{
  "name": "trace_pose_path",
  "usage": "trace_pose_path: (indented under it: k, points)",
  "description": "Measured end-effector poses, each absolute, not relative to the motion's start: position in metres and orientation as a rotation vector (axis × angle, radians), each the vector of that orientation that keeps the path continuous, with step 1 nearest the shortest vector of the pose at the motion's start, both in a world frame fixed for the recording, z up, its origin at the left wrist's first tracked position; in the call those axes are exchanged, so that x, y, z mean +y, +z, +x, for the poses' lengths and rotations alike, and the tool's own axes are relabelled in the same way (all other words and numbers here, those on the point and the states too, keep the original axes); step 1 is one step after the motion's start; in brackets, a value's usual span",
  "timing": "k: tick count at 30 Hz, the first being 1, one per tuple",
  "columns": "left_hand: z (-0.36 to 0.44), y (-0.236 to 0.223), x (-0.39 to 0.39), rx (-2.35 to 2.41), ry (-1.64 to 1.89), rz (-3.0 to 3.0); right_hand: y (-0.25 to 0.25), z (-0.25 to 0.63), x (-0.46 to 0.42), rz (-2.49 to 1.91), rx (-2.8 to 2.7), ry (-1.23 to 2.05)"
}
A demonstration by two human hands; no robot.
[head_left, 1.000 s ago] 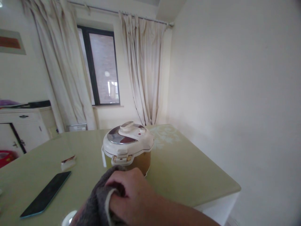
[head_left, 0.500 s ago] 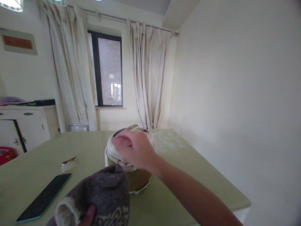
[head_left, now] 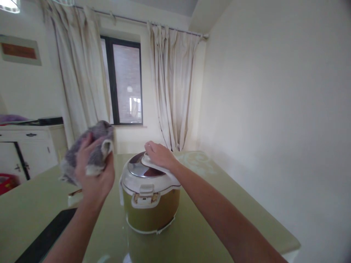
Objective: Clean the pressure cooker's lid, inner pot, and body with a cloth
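Soft daylight came through the dark-framed window (head_left: pixel 122 80) between pale curtains, leaving the room evenly bright with faint shadows. The glossy green tabletop (head_left: pixel 219 204) showed mild glare. Edges curved from wide-angle distortion; details looked slightly soft.

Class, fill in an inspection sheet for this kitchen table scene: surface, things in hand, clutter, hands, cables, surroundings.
Surface: glossy green table.
Things in hand: rice cooker, lid closed; grey cloth.
Clutter: dark phone and a small white object at left.
Hands: left hand raised, gripping the cloth; right hand resting on the cooker's lid handle.
Cables: nothing seen.
Surroundings: window, curtains, white cabinet.
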State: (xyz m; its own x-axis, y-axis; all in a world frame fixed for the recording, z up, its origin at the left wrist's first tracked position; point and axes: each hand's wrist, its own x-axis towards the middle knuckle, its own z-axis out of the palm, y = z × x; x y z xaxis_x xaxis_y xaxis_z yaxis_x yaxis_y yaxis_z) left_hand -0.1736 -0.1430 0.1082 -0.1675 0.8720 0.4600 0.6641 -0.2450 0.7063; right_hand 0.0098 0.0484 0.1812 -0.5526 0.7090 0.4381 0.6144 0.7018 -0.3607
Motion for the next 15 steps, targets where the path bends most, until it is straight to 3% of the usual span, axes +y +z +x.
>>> trace_pose_path:
  k: [4,7,12,15]
  points:
    - [-0.170,0.164,-0.084,1.631,1.278,1.940,0.194,0.013,0.059,-1.158,-2.192,0.444]
    - [-0.189,0.183,-0.063,1.527,1.117,1.921,0.201,0.012,0.072,-1.164,-2.260,0.419]
    - [-0.203,0.172,-0.029,1.644,1.092,1.887,0.200,0.005,0.092,-1.102,-2.379,0.230]
    - [-0.195,0.159,0.001,1.773,1.175,2.147,0.193,0.004,0.098,-1.014,-2.400,0.432]
